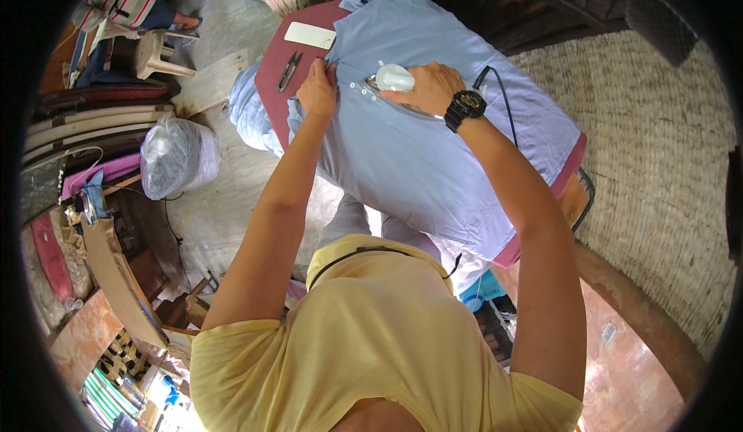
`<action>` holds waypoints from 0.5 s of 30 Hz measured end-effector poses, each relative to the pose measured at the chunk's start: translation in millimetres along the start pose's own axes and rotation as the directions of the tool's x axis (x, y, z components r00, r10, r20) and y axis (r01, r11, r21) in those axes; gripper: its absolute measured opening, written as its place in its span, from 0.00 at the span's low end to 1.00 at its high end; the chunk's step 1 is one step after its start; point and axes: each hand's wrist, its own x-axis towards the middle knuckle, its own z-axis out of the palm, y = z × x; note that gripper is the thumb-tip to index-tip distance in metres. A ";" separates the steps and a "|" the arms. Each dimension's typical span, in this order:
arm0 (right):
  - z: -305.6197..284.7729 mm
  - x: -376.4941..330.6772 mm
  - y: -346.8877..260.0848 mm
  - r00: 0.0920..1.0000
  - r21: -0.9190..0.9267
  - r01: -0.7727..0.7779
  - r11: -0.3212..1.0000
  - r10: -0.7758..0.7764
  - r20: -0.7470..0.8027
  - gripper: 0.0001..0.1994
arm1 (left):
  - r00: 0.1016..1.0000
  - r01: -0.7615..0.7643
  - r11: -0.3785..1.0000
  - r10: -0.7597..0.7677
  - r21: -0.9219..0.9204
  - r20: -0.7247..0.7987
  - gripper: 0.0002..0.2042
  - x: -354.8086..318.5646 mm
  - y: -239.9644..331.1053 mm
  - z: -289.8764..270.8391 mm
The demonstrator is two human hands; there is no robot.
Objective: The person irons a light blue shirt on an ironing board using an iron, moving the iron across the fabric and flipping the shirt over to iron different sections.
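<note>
A light blue shirt (441,37) lies spread over a dark red ironing board (271,76), part of it hanging past the left edge. My right hand (436,88), a black watch on its wrist, is closed round a clothes iron (395,77) resting on the shirt. My left hand (317,89) pinches the shirt's edge near the board's left side. Beside that hand lie thread snips (290,71) with dark green handles. A white flat rectangular thing (309,35) lies beyond them on the board.
The iron's black cord (507,103) runs back over the shirt at the right. At the left, a bulging clear plastic bag (178,157) stands on the floor, with a plastic stool (162,54) beyond it. Another person (166,6) is at the far left. A woven mat (650,138) covers the right side.
</note>
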 end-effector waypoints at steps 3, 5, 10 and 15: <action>4.0 6.6 -7.0 0.999 0.007 -0.006 1.000 0.006 -0.032 0.36 | 1.000 -0.004 1.000 0.004 0.005 -0.004 0.13 -0.1 0.7 0.5; 7.2 3.0 -5.1 0.997 -0.002 -0.036 0.999 0.036 -0.070 0.35 | 1.000 -0.009 1.000 0.009 0.011 0.000 0.13 1.0 2.7 -0.3; 6.1 -54.3 9.8 0.990 0.149 -0.139 0.979 0.133 0.052 0.30 | 0.998 -0.045 0.999 0.044 -0.020 -0.048 0.14 2.3 2.9 1.8; 8.1 -172.0 47.6 0.950 0.259 -0.274 0.926 0.302 -0.075 0.27 | 1.000 -0.010 0.998 0.011 0.059 -0.005 0.14 1.9 0.2 -2.4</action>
